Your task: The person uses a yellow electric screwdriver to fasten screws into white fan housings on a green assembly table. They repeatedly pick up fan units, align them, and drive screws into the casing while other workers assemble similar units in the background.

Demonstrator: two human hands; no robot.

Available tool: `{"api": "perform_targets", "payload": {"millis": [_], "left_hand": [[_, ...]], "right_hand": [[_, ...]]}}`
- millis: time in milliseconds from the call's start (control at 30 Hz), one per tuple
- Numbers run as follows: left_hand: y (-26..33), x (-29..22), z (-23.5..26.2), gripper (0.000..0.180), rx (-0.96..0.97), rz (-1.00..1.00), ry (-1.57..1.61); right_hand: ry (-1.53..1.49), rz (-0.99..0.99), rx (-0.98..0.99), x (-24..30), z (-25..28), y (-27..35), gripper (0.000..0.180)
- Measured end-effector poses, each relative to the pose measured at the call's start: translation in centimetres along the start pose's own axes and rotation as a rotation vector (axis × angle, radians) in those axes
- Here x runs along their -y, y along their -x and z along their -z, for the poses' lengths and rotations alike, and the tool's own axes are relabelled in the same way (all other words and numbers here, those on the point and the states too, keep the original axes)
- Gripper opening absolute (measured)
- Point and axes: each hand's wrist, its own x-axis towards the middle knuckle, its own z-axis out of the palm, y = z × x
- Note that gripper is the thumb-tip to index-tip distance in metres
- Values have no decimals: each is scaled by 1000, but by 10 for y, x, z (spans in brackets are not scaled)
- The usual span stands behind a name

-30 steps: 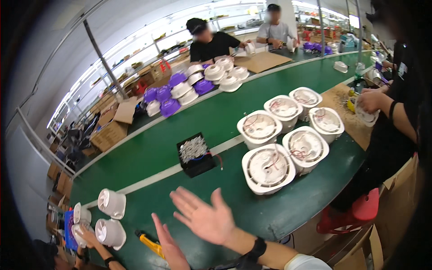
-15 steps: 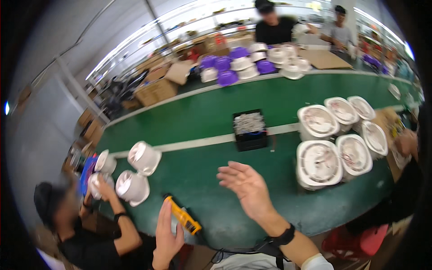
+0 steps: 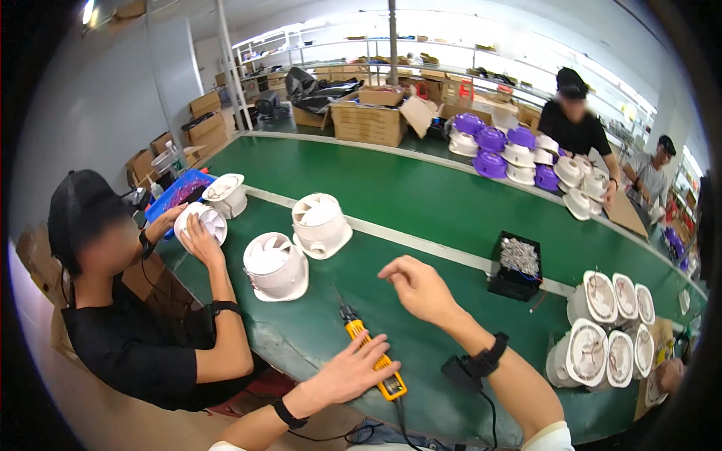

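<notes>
Left hand (image 3: 347,370) rests on yellow screwdriver (image 3: 370,355).

Green bench (image 3: 421,195) with pale stripe across it. Black tray of small metal parts (image 3: 516,264) on the stripe. Cluster of white fan housings (image 3: 609,331) at right edge. Purple and white housings (image 3: 511,150) at far side, person in black (image 3: 575,124) there. Cardboard boxes (image 3: 368,120) behind. Co-worker at left holds a white fan (image 3: 201,222).
</notes>
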Motion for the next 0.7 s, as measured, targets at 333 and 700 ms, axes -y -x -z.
{"api": "perform_targets", "payload": {"millis": [333, 700], "left_hand": [[6, -7, -16, 60, -97, 222, 285], [-13, 15, -11, 47, 26, 12, 198]], "right_hand": [[600, 43, 49, -2, -156, -157, 66], [751, -113, 52, -2, -165, -154, 55]]}}
